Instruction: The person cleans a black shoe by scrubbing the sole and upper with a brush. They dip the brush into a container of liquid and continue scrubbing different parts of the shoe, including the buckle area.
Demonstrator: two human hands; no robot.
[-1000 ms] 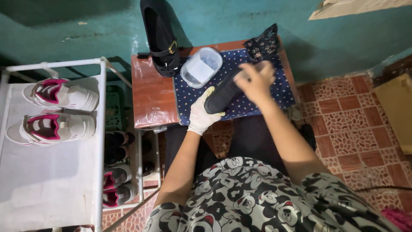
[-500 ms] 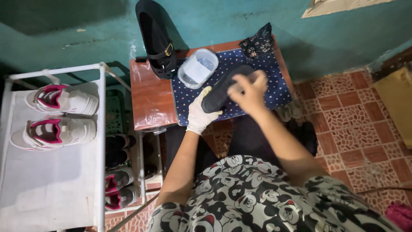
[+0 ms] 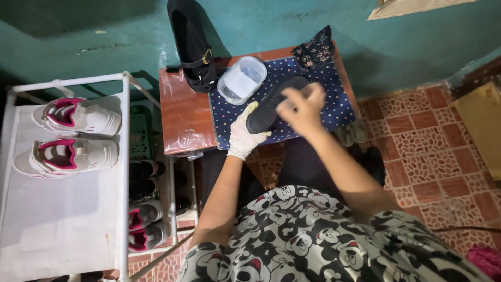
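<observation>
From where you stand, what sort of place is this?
Probably a corner of a home used for shoe care: a white shoe rack with sneakers, a small wooden table, a tiled floor, and a black shoe in hand.

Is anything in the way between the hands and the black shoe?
No. The gloved left hand already grips the black shoe at its lower end, and the bare right hand rests on top of it. The tub sits beside them on the dotted cloth, apart from the shoe.
</observation>
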